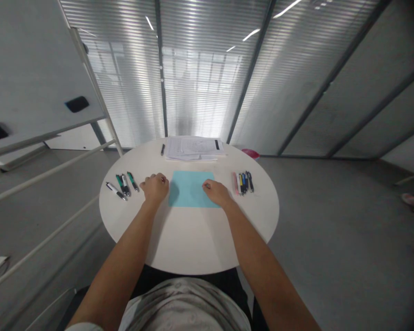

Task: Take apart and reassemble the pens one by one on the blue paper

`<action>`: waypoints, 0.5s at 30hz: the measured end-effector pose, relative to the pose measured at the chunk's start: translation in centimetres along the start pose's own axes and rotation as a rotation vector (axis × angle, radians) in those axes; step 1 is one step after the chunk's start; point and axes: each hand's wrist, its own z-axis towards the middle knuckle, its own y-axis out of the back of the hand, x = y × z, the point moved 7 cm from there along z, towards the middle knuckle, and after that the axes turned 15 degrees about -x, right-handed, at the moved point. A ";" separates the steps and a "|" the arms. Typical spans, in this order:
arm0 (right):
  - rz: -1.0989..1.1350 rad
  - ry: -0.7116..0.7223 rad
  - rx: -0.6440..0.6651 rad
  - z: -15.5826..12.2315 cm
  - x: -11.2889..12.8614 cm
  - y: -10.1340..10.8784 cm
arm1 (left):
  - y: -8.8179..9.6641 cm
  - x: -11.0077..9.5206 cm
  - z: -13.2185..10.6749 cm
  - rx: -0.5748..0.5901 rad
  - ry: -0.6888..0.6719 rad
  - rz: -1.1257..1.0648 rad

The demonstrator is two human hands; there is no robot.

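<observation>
A light-blue sheet [189, 189] lies flat in the middle of the round white table. My left hand [155, 187] is at the sheet's left edge with its fingers curled closed; what is in them, if anything, is too small to make out. Over the right part of the sheet is my right hand [216, 192], also closed, thumb against the curled fingers, and their inside is hidden. Left of my left hand lie several pens, among them a green and black pen [132, 181] and a white and black pen [116, 191].
Right of my right hand several pens [243, 182] lie side by side. Stacked papers [193, 148] sit at the far edge of the table [200, 248], beside a dark pen [163, 149]. A whiteboard frame [100, 92] stands left; a glass wall with blinds [200, 82] is behind.
</observation>
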 end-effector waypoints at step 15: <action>-0.014 0.006 0.012 0.0 -0.1 -0.2 | -1.0 2.9 0.1 -0.034 0.148 0.122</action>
